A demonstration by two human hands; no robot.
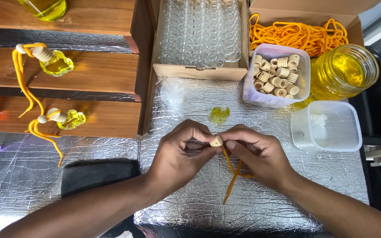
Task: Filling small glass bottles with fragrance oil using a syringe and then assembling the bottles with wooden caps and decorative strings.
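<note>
We see both hands meet over the crinkled silver foil mat [252, 207]. The left hand [179, 152] and the right hand [254, 152] each pinch a small pale wooden bead [216, 141] between thumb and fingertips, so both are closed on it. An orange cord [233, 175] hangs from the bead and trails down onto the foil, crossing itself below the right hand; whether it already runs through the bead's hole is hard to tell, since the fingers cover that spot.

Just beyond the hands stands a small glass bottle of yellow liquid [219, 114], uncapped and apart from the fingers. To its right sits a tub of wooden caps [278, 75], then a large jar of yellow liquid [345, 70], and nearer us a clear plastic tub [331, 125]. A cardboard box behind the jar holds a heap of orange cords [296, 35], and another box [199, 70] holds rows of empty glass bottles.

On the wooden steps [102, 70] at left lie two finished bottles [56, 61] [69, 118], each capped and strung with orange cord.
</note>
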